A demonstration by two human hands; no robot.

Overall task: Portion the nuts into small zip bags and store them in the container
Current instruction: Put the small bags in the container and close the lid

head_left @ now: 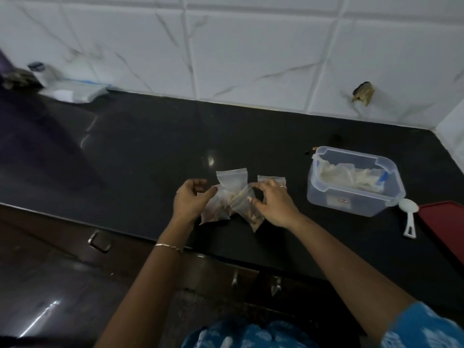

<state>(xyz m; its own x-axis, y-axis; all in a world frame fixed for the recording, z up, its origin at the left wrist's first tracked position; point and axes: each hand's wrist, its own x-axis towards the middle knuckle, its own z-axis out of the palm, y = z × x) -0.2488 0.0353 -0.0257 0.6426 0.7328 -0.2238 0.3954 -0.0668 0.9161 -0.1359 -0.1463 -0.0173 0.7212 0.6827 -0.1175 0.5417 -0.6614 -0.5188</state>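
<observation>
Several small clear zip bags lie in a loose pile on the black counter [150,151]. My left hand [192,200] pinches the left edge of one zip bag with nuts [216,212]. My right hand [272,204] pinches the top of another nut-filled zip bag [247,209] that lies across it. An empty-looking zip bag [232,179] sits just behind them. A clear rectangular container [351,199] stands to the right with a large bag of pale nuts [351,177] inside.
A white plastic scoop [409,217] lies by the container's near right corner. The red lid [442,222] rests at the right edge. Far left at the wall sit a small jar [41,71] and a packet of bags [82,90]. Drawer handles run below the counter edge.
</observation>
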